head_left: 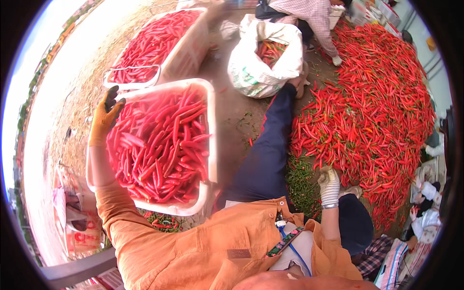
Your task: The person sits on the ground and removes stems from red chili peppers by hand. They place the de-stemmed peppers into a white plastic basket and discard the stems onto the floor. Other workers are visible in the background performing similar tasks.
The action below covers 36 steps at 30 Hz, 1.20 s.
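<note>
My left hand (107, 114), in a yellow-orange glove with dark fingertips, is raised at the left side of a plastic crate (211, 127) of red chili peppers (159, 152); its fingers are bent but apart, and no pepper shows in them. My right hand (329, 185), in a whitish ribbed glove, is beside the lower left edge of a large heap of red chilies (366, 119). Its fingers are curled inward; whether they hold anything is hidden. Green stems (301, 181) lie on the ground just left of it. My leg in dark blue trousers (262, 156) stretches between crate and heap.
A second crate of chilies (188, 54) stands beyond the first. Past my foot is an open white woven sack (246, 74), partly filled with chilies. A co-worker in a checked shirt (311, 18) bends over the heap. More people are along the right edge. A metal bar (83, 268) crosses the lower left.
</note>
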Available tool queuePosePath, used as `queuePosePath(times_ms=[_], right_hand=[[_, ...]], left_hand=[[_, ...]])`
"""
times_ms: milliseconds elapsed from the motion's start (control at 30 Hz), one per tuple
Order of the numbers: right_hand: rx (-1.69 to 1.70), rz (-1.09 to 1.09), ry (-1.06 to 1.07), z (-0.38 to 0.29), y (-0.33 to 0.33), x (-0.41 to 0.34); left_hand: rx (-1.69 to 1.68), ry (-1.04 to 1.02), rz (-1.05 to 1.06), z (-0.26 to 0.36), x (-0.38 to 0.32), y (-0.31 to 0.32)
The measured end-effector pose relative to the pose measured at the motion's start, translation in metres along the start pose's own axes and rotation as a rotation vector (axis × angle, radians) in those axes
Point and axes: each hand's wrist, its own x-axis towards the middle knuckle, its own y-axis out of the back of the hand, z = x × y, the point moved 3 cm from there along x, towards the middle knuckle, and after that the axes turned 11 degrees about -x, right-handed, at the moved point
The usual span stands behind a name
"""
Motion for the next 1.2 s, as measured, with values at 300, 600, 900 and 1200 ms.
queuePosePath(times_ms=[300,600,900,1200], right_hand=[[-1.197,-0.117,0.703,-0.012,-0.006,-0.043],[-1.708,-0.391,0.186,0.028,0.021,-0.036],[-1.615,-0.356,0.238,0.034,0.017,-0.023],[-1.312,-0.350,0.011,0.060,0.046,0.011]], left_hand=[[-0.438,-0.285,-0.647,0.127,0.063,-0.247],[-0.616,-0.216,-1.022,0.172,0.006,-0.427],[-0.796,0.103,-1.102,0.139,-0.036,-0.493],[-1.193,0.443,-1.112,0.102,-0.041,-0.572]])
